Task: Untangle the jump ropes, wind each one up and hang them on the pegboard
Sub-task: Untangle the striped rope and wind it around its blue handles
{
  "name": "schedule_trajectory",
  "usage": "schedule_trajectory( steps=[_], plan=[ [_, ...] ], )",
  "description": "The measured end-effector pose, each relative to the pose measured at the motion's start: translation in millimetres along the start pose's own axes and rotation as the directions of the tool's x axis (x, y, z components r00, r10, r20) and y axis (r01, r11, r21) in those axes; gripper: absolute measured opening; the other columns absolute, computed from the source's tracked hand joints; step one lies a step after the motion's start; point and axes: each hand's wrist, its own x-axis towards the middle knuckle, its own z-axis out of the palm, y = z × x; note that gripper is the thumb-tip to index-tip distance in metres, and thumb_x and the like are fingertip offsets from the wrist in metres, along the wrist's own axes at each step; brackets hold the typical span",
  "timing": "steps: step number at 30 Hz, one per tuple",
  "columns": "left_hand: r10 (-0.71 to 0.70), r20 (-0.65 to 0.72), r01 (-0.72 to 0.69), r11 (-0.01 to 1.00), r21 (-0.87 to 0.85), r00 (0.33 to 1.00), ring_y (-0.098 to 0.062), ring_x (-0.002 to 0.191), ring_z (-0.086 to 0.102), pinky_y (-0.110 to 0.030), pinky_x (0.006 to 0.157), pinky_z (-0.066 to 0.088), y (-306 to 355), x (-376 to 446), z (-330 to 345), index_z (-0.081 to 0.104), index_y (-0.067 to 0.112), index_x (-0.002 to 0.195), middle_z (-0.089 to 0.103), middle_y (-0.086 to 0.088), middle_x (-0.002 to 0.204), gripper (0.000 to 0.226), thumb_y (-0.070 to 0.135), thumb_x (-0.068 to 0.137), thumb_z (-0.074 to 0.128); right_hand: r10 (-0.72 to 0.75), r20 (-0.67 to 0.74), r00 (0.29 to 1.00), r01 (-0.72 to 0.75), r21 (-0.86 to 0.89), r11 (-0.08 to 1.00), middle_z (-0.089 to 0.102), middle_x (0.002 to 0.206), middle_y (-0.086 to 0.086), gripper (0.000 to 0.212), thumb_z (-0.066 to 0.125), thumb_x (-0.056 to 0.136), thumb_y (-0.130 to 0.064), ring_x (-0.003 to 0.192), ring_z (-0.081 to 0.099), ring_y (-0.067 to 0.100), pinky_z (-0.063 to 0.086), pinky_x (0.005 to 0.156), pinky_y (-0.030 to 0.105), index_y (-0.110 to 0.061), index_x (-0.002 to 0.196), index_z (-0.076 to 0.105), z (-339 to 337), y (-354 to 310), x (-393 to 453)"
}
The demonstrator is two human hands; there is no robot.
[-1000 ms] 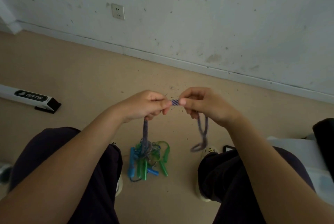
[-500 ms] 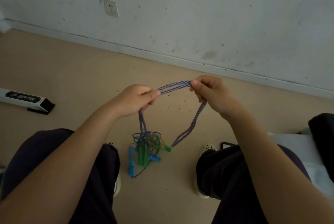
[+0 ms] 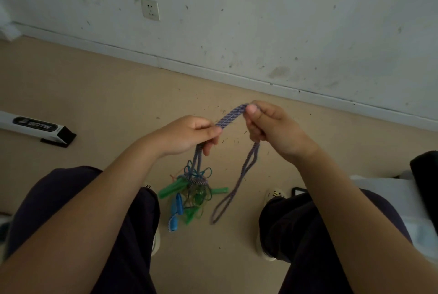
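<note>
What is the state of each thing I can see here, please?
left hand: pinches the purple rope.
right hand: pinches the same rope.
purple rope: doubled, stretched between the hands; its loop hangs below the right hand.
tangle of ropes: knotted, hanging under the left hand.
wall socket: nothing plugged in.

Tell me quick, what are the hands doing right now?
Left hand: closed, pinching the doubled purple rope.
Right hand: closed, pinching the same rope further along.

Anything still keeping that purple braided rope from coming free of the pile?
Yes. Below the left hand, the purple braided rope runs into the knotted clump of green and blue ropes and handles. The pegboard isn't visible.
</note>
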Motion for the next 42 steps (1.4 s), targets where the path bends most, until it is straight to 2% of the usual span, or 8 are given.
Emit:
schedule_trajectory(
  steps=[5,11,15,21,25,30,34,42],
  plan=[
    [-0.092,0.003,0.091,0.988,0.121,0.996,-0.010,0.075,0.070,-0.035,0.099,0.046,-11,-1,-10,0.067,0.015,0.076,0.075,0.002,0.073,0.042,0.048,0.096,0.051,0.014,-0.153,0.988,-0.032,-0.114,0.993,0.048,0.060,0.005,0.032,0.049,0.102,-0.030,0.053,0.045,0.019,0.046,0.057,0.030,-0.009,0.079,0.059,-25,-5,-2],
    [0.072,-0.004,-0.072,0.997,-0.010,0.997,-0.016,0.057,0.059,-0.032,0.076,0.049,4,-5,9,0.067,0.018,0.071,0.063,0.000,0.055,0.038,0.054,0.081,0.061,0.186,0.151,0.971,-0.136,-0.289,0.948,0.061,0.069,0.006,0.037,0.066,0.081,-0.045,0.061,0.056,0.021,0.049,0.061,0.030,-0.009,0.093,0.069,-8,-6,-9],
    [0.108,0.048,-0.104,0.992,-0.071,0.993,-0.017,0.066,0.061,-0.033,0.077,0.052,6,-4,9,0.070,0.022,0.077,0.064,0.002,0.061,0.019,0.038,0.086,0.066,0.240,0.304,0.922,-0.159,-0.268,0.950,0.039,0.058,-0.002,0.037,0.056,0.093,-0.041,0.054,0.035,0.014,0.034,0.055,0.026,-0.006,0.080,0.062,4,-6,-8],
    [-0.178,0.196,0.114,0.948,0.298,0.964,-0.009,0.088,0.068,-0.025,0.086,0.046,-10,0,-7,0.074,0.024,0.088,0.074,0.012,0.086,0.014,0.034,0.094,0.066,0.024,-0.015,1.000,-0.024,-0.019,1.000,0.032,0.055,-0.003,0.035,0.045,0.097,-0.032,0.052,0.027,0.014,0.030,0.054,0.027,-0.010,0.071,0.050,-10,-5,-4],
    [-0.169,0.037,0.151,0.946,0.287,0.985,-0.012,0.071,0.060,-0.028,0.069,0.042,-17,0,-15,0.077,0.022,0.080,0.069,0.008,0.073,0.018,0.038,0.089,0.072,-0.044,-0.251,0.967,-0.009,-0.206,0.979,0.045,0.061,0.009,0.034,0.043,0.105,-0.020,0.052,0.042,0.014,0.040,0.053,0.021,-0.007,0.078,0.059,-26,-12,-5],
    [-0.044,-0.103,0.056,0.992,0.117,0.994,0.001,0.057,0.060,-0.016,0.056,0.044,-3,-1,0,0.079,0.021,0.082,0.074,0.005,0.070,0.014,0.034,0.084,0.076,0.099,-0.052,0.994,-0.109,-0.267,0.957,0.064,0.071,0.008,0.036,0.065,0.085,-0.041,0.061,0.057,0.017,0.050,0.061,0.026,-0.011,0.104,0.067,-15,-10,-8],
    [0.040,-0.134,-0.040,0.999,0.002,0.990,-0.009,0.063,0.060,-0.025,0.063,0.044,1,0,7,0.079,0.022,0.079,0.074,-0.006,0.073,0.012,0.034,0.080,0.079,0.198,0.105,0.975,-0.137,-0.422,0.896,0.055,0.061,-0.003,0.032,0.069,0.085,-0.039,0.056,0.049,0.008,0.043,0.057,0.023,-0.008,0.094,0.068,8,-3,-3],
    [0.013,-0.081,-0.006,0.997,0.082,0.997,0.005,0.061,0.059,-0.012,0.059,0.042,3,6,7,0.078,0.022,0.087,0.071,0.015,0.068,0.004,0.026,0.086,0.076,-0.059,-0.086,0.995,0.040,-0.211,0.977,0.047,0.061,0.001,0.023,0.058,0.097,-0.018,0.057,0.044,0.009,0.039,0.057,0.020,-0.011,0.075,0.059,11,2,4]
  ],
)
